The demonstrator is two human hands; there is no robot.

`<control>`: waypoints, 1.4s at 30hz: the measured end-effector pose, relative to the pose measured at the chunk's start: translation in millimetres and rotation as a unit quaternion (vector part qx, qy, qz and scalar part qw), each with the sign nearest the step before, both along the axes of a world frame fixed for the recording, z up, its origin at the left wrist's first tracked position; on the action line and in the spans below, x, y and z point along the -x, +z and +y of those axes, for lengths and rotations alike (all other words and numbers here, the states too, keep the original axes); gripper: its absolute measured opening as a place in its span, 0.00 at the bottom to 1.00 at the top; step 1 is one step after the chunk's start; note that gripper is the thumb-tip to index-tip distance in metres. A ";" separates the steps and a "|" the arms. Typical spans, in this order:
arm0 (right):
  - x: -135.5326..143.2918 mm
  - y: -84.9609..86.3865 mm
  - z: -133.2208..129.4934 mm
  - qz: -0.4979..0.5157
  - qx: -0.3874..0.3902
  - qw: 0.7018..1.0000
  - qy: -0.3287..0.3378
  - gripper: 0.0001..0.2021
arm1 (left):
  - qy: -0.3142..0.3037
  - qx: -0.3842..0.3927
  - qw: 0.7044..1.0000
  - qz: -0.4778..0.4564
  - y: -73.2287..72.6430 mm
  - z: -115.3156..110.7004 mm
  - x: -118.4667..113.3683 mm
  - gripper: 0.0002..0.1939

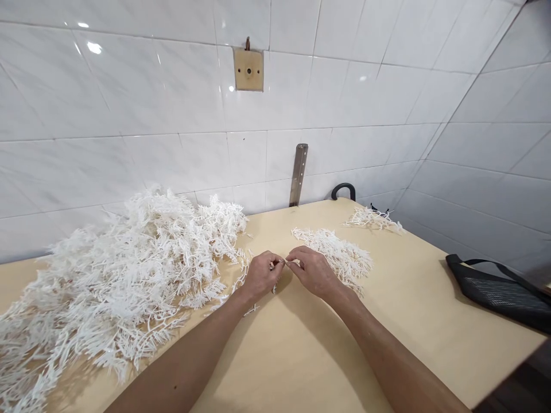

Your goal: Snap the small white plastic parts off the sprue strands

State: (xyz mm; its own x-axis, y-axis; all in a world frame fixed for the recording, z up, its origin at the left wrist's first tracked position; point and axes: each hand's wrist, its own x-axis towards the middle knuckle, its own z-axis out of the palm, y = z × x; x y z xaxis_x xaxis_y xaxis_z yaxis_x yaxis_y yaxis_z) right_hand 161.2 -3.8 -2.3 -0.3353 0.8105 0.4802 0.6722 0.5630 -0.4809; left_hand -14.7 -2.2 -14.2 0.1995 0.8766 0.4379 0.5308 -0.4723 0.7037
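Observation:
My left hand (pixel 262 274) and my right hand (pixel 313 272) meet above the middle of the table, fingertips almost touching. Both are closed in a pinch. Between them is a small whitish piece, too small to make out clearly, and a bit of white plastic sprig seems to hang under my left fingers. Left of my hands lies a big heap of white branching plastic sprigs (pixel 142 275). Just beyond my right hand is a smaller, flatter pile of white sprigs (pixel 338 252), partly hidden by that hand and wrist.
A third small bunch of white stems (pixel 373 219) lies at the far right corner. Nearby, a black curved handle (pixel 343 188) rises behind the table edge. A black mesh bag (pixel 495 292) rests on the right. A metal strip (pixel 298 175) stands against the tiled wall (pixel 172 86).

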 end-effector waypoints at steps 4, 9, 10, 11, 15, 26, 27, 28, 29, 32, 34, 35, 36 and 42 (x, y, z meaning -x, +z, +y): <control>0.7 3.2 -2.3 -0.026 -0.001 1.000 -0.013 0.08 | -0.011 -0.004 1.000 0.023 -1.2 -0.1 -0.6 0.08; 5.7 7.1 -6.2 -0.065 0.027 0.996 -0.050 0.07 | -0.015 0.015 0.997 0.077 3.7 -4.0 -0.6 0.10; 6.8 6.7 -6.5 -0.072 0.031 0.995 -0.056 0.07 | -0.014 0.020 0.996 0.085 5.1 -5.1 -0.5 0.10; 8.1 5.9 -6.5 -0.079 0.034 0.994 -0.061 0.08 | -0.015 0.026 0.995 0.091 6.5 -6.2 -0.4 0.10; 17.6 1.4 -5.9 -0.120 0.035 0.988 -0.092 0.09 | -0.013 0.042 0.993 0.113 10.7 -8.6 -0.1 0.10; 22.4 -2.1 -0.7 0.083 0.198 0.968 -0.129 0.10 | 0.029 0.043 0.997 0.064 2.4 0.4 4.9 0.09; 20.4 -2.2 -0.5 0.101 0.219 0.962 -0.126 0.10 | 0.028 0.044 0.997 0.063 2.0 0.8 5.1 0.09; 18.8 -2.4 -0.4 0.114 0.235 0.958 -0.123 0.11 | 0.025 0.042 0.997 0.065 1.8 1.0 5.3 0.10; 17.7 -2.6 -0.4 0.121 0.245 0.954 -0.120 0.11 | 0.021 0.040 0.997 0.068 1.8 1.2 5.5 0.10; 16.9 -3.5 -0.3 0.115 0.241 0.957 -0.111 0.11 | 0.018 0.034 0.996 0.083 2.3 1.2 5.7 0.11; 17.1 -4.0 -0.7 0.087 0.212 0.967 -0.110 0.10 | 0.022 0.037 0.994 0.100 3.1 0.6 5.2 0.11; 17.2 -4.2 -1.2 0.066 0.186 0.974 -0.107 0.10 | 0.022 0.039 0.993 0.112 3.7 0.0 4.8 0.11; 17.5 -4.3 -1.9 0.040 0.155 0.982 -0.099 0.10 | 0.022 0.040 0.991 0.123 4.5 -0.6 4.4 0.11; 25.3 -4.7 -7.7 -0.164 0.037 0.982 -0.081 0.11 | 0.028 0.078 0.981 0.176 10.3 -1.3 3.5 0.10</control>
State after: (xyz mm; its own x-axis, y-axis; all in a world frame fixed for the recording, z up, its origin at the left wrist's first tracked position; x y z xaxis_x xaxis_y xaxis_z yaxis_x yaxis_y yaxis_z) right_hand 135.9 -11.5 -7.1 -0.3270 0.8946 0.3047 0.8756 0.4081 -0.2585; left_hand -18.2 -3.5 -3.9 0.2641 0.9413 0.2104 0.7755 -0.3369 0.5339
